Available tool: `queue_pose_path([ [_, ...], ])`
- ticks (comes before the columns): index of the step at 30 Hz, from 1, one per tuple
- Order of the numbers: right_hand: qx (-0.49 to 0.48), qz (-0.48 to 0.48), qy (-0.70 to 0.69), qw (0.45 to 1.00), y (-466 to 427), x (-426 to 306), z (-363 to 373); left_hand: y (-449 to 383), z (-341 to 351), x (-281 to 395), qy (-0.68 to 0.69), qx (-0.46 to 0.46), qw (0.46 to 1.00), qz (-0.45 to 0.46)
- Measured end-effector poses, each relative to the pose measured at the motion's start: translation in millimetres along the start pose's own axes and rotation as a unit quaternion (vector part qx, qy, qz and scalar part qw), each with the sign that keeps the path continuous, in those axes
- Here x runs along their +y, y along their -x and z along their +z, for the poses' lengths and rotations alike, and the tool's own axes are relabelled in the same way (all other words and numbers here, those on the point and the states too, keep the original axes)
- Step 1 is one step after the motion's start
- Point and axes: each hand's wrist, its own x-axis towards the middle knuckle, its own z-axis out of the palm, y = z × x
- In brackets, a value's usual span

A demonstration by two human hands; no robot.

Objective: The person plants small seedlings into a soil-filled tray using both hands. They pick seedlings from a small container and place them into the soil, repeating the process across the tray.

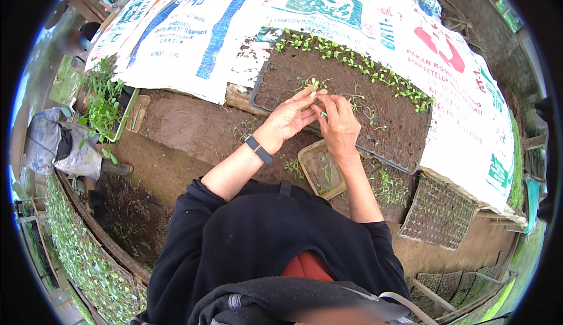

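My left hand (286, 118), with a dark band on the wrist, is raised over the near edge of a soil-filled seedling tray (303, 67). Its fingertips pinch a small leafy seedling (314, 83). Fingertips of my right hand (339, 120) meet the left ones at the seedling's base. Between the right thumb and fingers shows a small green object (324, 114), too little visible to name. Rows of young seedlings (352, 59) stand along the tray's far side. Loose seedlings (367, 109) lie on the soil right of my hands.
Below my hands sits a shallow plastic container (308, 160) with water and a few seedlings. Loose seedlings (391, 188) lie beside it. Printed woven sacks (180, 30) cover the bench beyond. Another cell tray (440, 210) is at right, leafy plants (103, 100) at left.
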Motion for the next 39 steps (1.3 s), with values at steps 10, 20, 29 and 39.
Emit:
queue_pose_path([
  [10,-0.057,0.212,-0.232,0.948,-21,-1,28,6,8,22,-0.158,0.096,0.972,0.149],
  [20,-0.153,0.38,-0.402,0.819,-43,18,54,0,-2,68,-0.359,0.097,0.896,0.24],
  [29,0.002,0.316,-0.342,0.885,-68,45,39,-57,-25,105,-0.527,0.165,0.784,0.284],
  [39,-0.007,0.378,-0.377,0.845,-92,48,33,-100,-41,104,-0.666,0.195,0.661,0.285],
])
